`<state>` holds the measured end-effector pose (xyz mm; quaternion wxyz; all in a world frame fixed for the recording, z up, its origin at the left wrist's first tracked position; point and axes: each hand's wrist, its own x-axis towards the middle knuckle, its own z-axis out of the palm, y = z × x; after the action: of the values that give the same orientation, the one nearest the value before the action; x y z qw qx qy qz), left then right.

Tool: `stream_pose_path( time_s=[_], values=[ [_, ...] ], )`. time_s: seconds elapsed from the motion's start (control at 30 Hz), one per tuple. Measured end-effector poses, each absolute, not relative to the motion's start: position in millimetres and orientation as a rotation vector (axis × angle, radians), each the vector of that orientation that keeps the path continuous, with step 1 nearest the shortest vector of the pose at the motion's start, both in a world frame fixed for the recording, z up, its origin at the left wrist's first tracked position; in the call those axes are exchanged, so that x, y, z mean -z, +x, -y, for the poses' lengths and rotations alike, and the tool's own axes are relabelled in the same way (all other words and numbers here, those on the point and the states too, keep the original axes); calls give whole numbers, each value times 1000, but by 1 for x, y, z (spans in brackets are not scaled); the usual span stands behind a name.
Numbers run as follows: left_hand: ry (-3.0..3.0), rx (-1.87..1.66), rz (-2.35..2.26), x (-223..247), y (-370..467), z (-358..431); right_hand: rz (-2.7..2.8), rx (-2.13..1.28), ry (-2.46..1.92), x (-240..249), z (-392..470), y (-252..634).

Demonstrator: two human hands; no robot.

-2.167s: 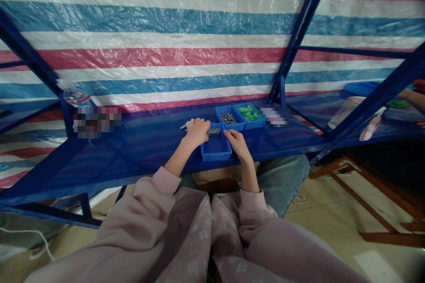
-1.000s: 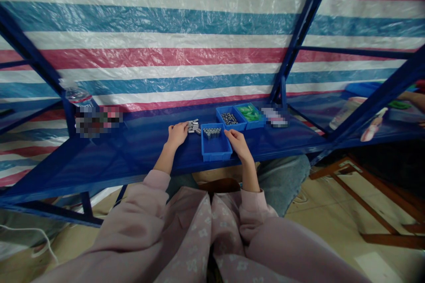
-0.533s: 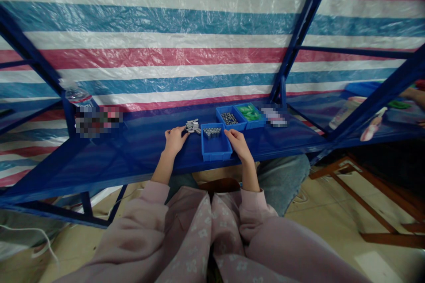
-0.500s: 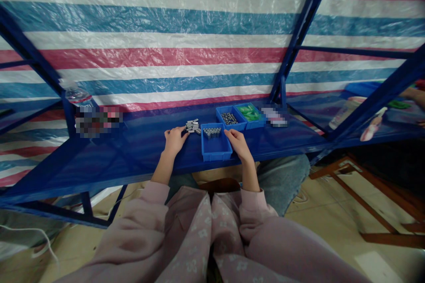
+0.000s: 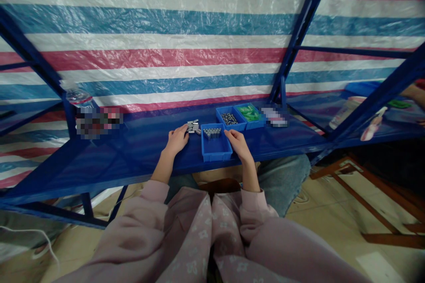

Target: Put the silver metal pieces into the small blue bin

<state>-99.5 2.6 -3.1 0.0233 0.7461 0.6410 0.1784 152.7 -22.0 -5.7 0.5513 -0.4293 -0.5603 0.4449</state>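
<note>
My left hand [image 5: 178, 140] rests on the tabletop against the left side of a small pile of silver metal cylinders [image 5: 193, 126]. Its fingers are drawn together, and whatever is under them is hidden. At the right wall of a blue plastic bin [image 5: 216, 157], my right hand [image 5: 236, 140] pinches the rim between thumb and fingers. Inside this bin, several metal cylinders [image 5: 212, 132] stand upright in rows toward the far end, with the bare bin floor nearer me.
Behind the front bin sit a blue bin of small metal parts [image 5: 229, 118] and another with green pieces [image 5: 249, 112]. A blurred item [image 5: 275, 116] lies right of them. A water bottle [image 5: 78, 96] stands far left. Blue frame posts [image 5: 282, 75] rise behind; another person's arm [image 5: 415, 93] shows far right.
My left hand has shifted slightly right, closer to the pile, and its fingers have drawn together. My right hand and the bins stay in place.
</note>
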Motion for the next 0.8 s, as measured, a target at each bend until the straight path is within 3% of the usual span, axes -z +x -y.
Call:
stream_pose_path(
  time_s=[0.8],
  values=[
    [2041,-733,-2240,-7,-104,11,1324,-1055,-1023,7,21,153]
  ],
)
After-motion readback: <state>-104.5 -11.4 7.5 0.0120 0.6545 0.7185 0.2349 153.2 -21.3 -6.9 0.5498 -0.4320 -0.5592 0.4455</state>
